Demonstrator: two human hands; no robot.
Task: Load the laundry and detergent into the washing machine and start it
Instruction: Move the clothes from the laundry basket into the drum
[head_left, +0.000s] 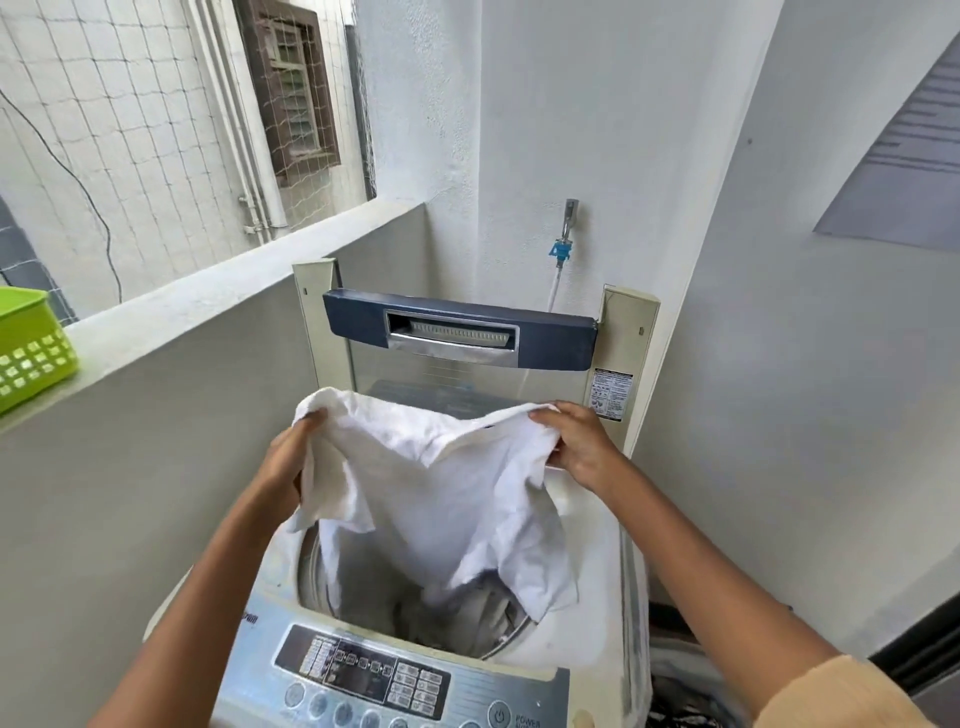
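A shirt (441, 499) hides most of the tub (319, 577); left grip (288, 460) at 9 o'clock, right grip (579, 449) at 3, both clutch it.

White shirt (447, 499), lime-green basket (31, 348), navy lid handle (460, 332).

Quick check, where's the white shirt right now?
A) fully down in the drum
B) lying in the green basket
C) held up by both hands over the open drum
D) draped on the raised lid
C: the left hand and right hand each grip an upper edge of the white shirt, which hangs over the open drum of the washing machine.
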